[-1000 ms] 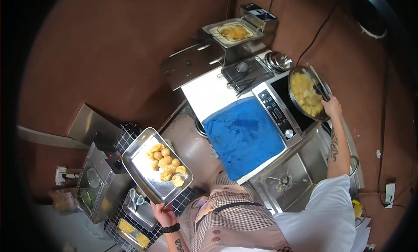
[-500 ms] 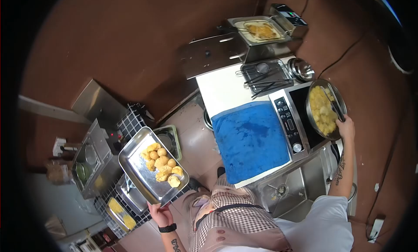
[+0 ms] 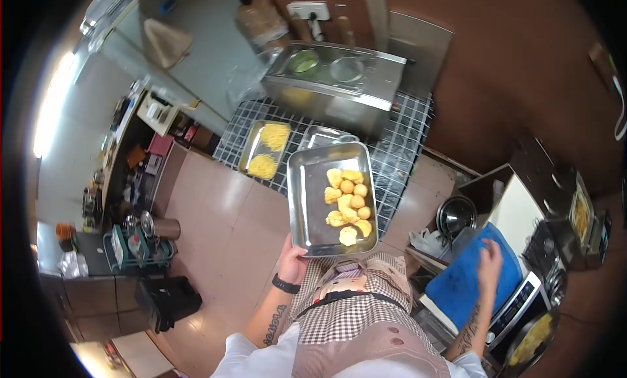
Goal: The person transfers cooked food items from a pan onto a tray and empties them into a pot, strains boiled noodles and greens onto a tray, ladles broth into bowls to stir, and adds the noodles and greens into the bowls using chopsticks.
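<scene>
Swung away from the pan since the earlier frame, the right hand [image 3: 489, 263] is now over the blue towel [image 3: 450, 288] at lower right, released and holding nothing, its fingers loosely apart and blurred. The view has turned too, bringing the table [image 3: 406, 126] with its checked cover to the upper centre. On it sits a steel box [image 3: 330, 98]. Beyond the towel, toward the lower right edge, are the cooker [image 3: 513, 311] and the pan [image 3: 549, 345] of yellow food.

At the centre of the frame is the large tray [image 3: 312, 221], grasped at its lower left corner by the left hand [image 3: 292, 262], thumb on the rim. Behind it, a smaller tray [image 3: 316, 136] is partly hidden; just left, a narrow tray [image 3: 264, 148] bears two heaps of yellow shreds. Yellow chunks [image 3: 347, 235] and round tan balls [image 3: 358, 201] lie together in the large tray's right half.
</scene>
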`<state>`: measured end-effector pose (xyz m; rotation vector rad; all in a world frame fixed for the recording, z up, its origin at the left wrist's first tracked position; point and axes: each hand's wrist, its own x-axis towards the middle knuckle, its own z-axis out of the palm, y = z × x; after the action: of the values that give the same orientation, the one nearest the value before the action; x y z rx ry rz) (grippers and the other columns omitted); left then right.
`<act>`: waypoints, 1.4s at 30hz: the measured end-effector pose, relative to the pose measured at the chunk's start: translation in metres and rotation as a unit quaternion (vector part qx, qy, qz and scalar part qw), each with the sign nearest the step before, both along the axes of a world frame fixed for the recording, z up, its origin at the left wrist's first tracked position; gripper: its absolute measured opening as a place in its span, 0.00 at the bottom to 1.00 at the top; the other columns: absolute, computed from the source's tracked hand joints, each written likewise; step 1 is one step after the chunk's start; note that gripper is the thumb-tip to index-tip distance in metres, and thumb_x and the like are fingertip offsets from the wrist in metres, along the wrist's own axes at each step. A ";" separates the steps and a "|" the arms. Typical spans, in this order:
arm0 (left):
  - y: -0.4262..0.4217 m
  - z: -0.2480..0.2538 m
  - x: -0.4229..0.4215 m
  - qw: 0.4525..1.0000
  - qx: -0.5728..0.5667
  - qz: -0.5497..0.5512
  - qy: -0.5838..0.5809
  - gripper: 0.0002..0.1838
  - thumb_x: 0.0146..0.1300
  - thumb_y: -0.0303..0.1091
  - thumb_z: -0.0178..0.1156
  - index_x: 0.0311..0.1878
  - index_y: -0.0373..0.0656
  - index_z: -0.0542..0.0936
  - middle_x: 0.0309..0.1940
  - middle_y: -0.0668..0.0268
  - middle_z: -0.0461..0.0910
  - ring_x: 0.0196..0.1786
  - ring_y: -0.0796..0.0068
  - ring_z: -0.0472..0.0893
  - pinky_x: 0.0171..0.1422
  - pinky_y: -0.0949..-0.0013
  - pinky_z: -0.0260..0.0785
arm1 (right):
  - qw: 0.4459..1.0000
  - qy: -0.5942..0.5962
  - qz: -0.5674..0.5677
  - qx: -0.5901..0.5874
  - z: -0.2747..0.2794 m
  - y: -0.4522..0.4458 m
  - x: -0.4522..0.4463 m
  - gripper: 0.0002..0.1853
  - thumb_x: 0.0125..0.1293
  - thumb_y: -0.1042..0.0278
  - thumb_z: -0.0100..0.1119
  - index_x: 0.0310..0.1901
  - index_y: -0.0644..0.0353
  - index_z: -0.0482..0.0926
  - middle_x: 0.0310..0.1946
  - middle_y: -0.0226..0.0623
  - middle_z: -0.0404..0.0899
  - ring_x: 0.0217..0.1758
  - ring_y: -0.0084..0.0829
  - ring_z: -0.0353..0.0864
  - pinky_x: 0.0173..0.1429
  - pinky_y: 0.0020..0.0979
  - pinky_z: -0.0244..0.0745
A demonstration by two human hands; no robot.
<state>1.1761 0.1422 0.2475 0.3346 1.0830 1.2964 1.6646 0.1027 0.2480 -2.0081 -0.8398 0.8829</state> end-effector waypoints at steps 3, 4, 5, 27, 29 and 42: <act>-0.033 -0.003 -0.054 0.997 0.007 0.072 0.017 0.37 0.50 0.19 0.45 0.69 0.37 0.60 0.57 0.54 0.73 0.55 0.60 0.78 0.59 0.58 0.74 | 0.986 0.018 0.166 -0.013 -0.029 0.066 -0.110 0.12 0.65 0.69 0.54 0.47 0.65 0.76 0.23 0.28 0.72 0.19 0.18 0.67 0.21 0.26 0.63; -0.040 -0.004 -0.071 0.995 0.009 0.093 0.020 0.37 0.50 0.19 0.45 0.69 0.37 0.60 0.57 0.54 0.73 0.55 0.60 0.78 0.58 0.57 0.75 | 0.977 0.057 0.202 -0.034 -0.032 0.084 -0.146 0.11 0.66 0.68 0.55 0.45 0.65 0.76 0.22 0.28 0.70 0.17 0.19 0.68 0.19 0.27 0.62; -0.046 -0.001 -0.089 0.992 0.014 0.125 0.027 0.36 0.51 0.21 0.46 0.69 0.38 0.61 0.56 0.55 0.74 0.53 0.60 0.79 0.56 0.57 0.76 | 0.971 0.040 0.232 -0.044 -0.042 0.096 -0.180 0.12 0.66 0.66 0.56 0.45 0.65 0.75 0.22 0.30 0.71 0.17 0.21 0.69 0.19 0.28 0.63; -0.014 -0.025 -0.387 0.943 0.004 0.321 0.087 0.34 0.51 0.22 0.48 0.67 0.41 0.63 0.55 0.60 0.73 0.54 0.63 0.77 0.53 0.55 0.74 | 0.667 -0.602 0.421 -0.121 0.091 0.573 -0.461 0.14 0.61 0.69 0.53 0.45 0.62 0.84 0.48 0.46 0.83 0.52 0.45 0.83 0.52 0.41 0.80; 0.017 -0.019 -0.392 0.943 0.006 0.322 0.088 0.33 0.51 0.22 0.49 0.66 0.41 0.64 0.54 0.61 0.74 0.53 0.63 0.77 0.52 0.56 0.75 | 0.665 -0.600 0.419 -0.150 0.074 0.592 -0.470 0.14 0.62 0.68 0.54 0.46 0.59 0.85 0.49 0.43 0.83 0.54 0.43 0.83 0.52 0.39 0.81; 0.141 -0.021 -0.445 0.981 0.020 0.180 0.065 0.29 0.52 0.24 0.51 0.62 0.41 0.67 0.51 0.63 0.75 0.51 0.67 0.77 0.56 0.59 0.71 | 0.830 -0.449 0.311 -0.113 0.155 0.387 -0.387 0.17 0.58 0.66 0.60 0.48 0.65 0.79 0.41 0.51 0.83 0.42 0.52 0.82 0.49 0.44 0.77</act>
<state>0.7310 0.2832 0.2262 0.2635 1.2688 1.6365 1.2775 0.4900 0.4026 -2.3975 -2.0856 0.2913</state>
